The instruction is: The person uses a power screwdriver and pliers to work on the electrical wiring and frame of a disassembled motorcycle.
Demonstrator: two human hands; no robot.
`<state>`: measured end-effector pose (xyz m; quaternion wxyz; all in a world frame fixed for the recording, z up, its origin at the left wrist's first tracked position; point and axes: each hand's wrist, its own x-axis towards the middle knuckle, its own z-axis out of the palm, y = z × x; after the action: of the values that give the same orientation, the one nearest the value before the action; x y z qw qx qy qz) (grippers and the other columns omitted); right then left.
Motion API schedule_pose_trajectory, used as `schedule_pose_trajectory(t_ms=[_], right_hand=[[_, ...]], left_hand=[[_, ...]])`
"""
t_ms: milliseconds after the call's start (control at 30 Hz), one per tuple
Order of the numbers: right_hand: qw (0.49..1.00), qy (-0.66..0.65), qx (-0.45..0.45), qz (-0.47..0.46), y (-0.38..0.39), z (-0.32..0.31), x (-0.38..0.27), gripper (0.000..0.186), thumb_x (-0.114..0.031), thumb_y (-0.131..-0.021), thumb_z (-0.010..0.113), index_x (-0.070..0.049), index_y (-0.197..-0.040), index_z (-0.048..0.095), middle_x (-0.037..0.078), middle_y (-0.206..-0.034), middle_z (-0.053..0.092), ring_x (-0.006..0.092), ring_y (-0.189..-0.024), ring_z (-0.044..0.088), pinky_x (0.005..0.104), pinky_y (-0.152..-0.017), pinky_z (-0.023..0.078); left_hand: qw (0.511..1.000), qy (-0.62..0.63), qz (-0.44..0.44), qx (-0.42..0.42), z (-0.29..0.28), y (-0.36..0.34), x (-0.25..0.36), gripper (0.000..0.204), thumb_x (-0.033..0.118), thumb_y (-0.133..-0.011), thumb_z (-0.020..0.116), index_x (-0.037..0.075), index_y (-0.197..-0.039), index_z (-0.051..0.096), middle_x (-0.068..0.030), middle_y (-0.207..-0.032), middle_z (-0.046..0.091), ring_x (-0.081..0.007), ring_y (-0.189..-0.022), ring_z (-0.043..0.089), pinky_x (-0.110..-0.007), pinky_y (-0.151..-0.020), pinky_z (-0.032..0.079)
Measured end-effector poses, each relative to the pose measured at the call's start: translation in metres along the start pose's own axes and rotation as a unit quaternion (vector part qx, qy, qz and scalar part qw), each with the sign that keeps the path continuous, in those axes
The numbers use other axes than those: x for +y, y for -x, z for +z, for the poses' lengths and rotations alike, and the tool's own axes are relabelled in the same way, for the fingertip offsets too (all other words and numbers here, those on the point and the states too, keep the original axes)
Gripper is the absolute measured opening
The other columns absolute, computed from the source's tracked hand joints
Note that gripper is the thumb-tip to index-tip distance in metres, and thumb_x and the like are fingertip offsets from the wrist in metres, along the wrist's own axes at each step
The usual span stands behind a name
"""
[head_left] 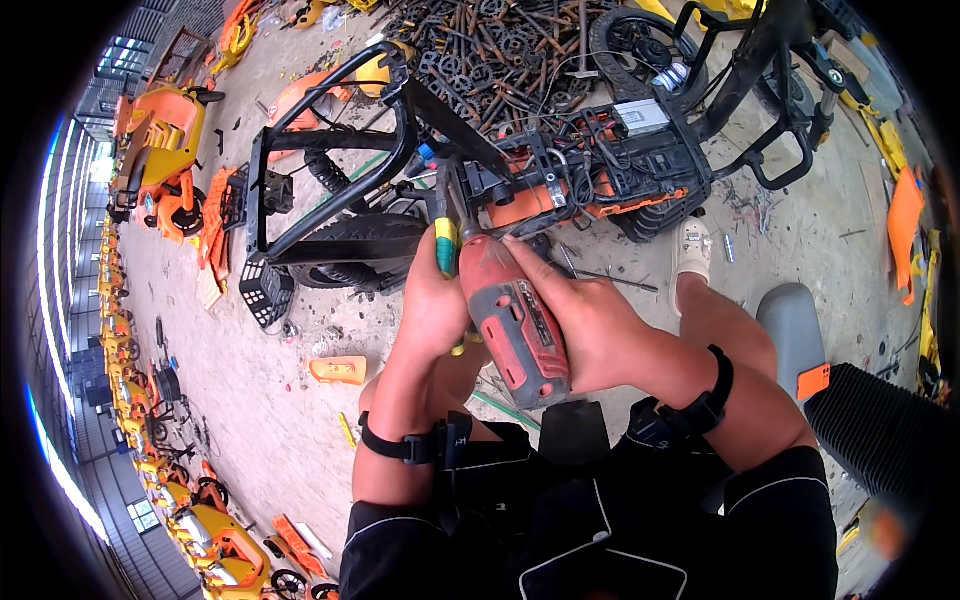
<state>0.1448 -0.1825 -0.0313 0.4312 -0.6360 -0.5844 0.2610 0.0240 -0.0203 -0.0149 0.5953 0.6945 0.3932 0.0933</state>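
Note:
A red and black power driver (515,325) is gripped in my right hand (600,330), its nose pointing away from me toward the scooter frame. My left hand (435,305) is closed beside it, around a hand tool with a yellow and green grip (445,248); its exact kind is unclear. That tool's metal end reaches up to the frame's black bar. The partly stripped scooter (620,160) lies ahead on its side, with wires, a silver box and orange panels exposed. Its black tubular frame (395,110) spreads to the left, over a black wheel (370,250).
Beyond the scooter is a heap of rusty metal parts (480,60). An orange plastic piece (338,370) lies at left on the concrete floor. Yellow scooters (160,150) line the left side. At right are a grey seat-like piece (790,325) and an orange phone-shaped object (814,381).

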Motion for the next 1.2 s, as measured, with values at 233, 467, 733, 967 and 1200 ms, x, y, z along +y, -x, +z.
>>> schedule_pose_trajectory(t_ms=[233, 467, 733, 967, 1200], right_hand=[[1.000, 0.007, 0.003, -0.005, 0.001, -0.002, 0.000, 0.117, -0.035, -0.069, 0.083, 0.004, -0.155, 0.014, 0.020, -0.087, 0.068, 0.0389, -0.075, 0.069, 0.0445, -0.067, 0.055], [1.000, 0.012, 0.009, -0.012, 0.001, -0.001, 0.000, 0.118, -0.035, -0.068, 0.083, 0.005, -0.155, 0.015, 0.019, -0.082, 0.067, 0.0381, -0.072, 0.069, 0.0440, -0.066, 0.055], [0.999, 0.022, 0.016, -0.020, 0.002, 0.000, 0.001, 0.117, -0.034, -0.067, 0.082, 0.007, -0.154, 0.015, 0.018, -0.080, 0.067, 0.0369, -0.070, 0.069, 0.0434, -0.064, 0.055], [1.000, 0.026, 0.010, -0.015, 0.001, -0.003, -0.003, 0.117, -0.034, -0.067, 0.082, 0.007, -0.155, 0.015, 0.017, -0.079, 0.066, 0.0366, -0.069, 0.069, 0.0434, -0.064, 0.055], [0.999, 0.027, 0.010, -0.017, 0.002, 0.000, -0.001, 0.118, -0.034, -0.067, 0.082, 0.007, -0.155, 0.015, 0.018, -0.078, 0.066, 0.0368, -0.069, 0.069, 0.0437, -0.064, 0.055]], left_hand=[[1.000, 0.000, 0.001, 0.001, 0.001, 0.000, 0.000, 0.067, 0.011, -0.082, 0.079, -0.002, -0.138, 0.044, -0.0105, -0.111, 0.066, -0.0147, -0.095, 0.064, -0.031, -0.081, 0.055], [1.000, 0.017, 0.004, -0.005, 0.002, 0.002, 0.002, 0.064, 0.011, -0.082, 0.079, -0.001, -0.135, 0.045, -0.0089, -0.109, 0.066, -0.0135, -0.093, 0.064, -0.030, -0.080, 0.055], [0.998, -0.016, 0.055, 0.014, 0.005, 0.003, -0.001, 0.045, 0.013, -0.090, 0.072, -0.002, -0.127, 0.051, -0.0098, -0.103, 0.067, -0.0132, -0.089, 0.063, -0.030, -0.075, 0.054], [0.998, -0.008, 0.055, 0.021, 0.006, 0.006, 0.002, 0.048, 0.014, -0.090, 0.072, -0.002, -0.129, 0.050, -0.0106, -0.105, 0.067, -0.0136, -0.090, 0.063, -0.030, -0.077, 0.054], [0.999, -0.005, 0.050, 0.017, 0.004, 0.003, -0.007, 0.056, 0.014, -0.086, 0.076, -0.002, -0.131, 0.048, -0.0106, -0.107, 0.066, -0.0143, -0.092, 0.063, -0.030, -0.078, 0.054]])
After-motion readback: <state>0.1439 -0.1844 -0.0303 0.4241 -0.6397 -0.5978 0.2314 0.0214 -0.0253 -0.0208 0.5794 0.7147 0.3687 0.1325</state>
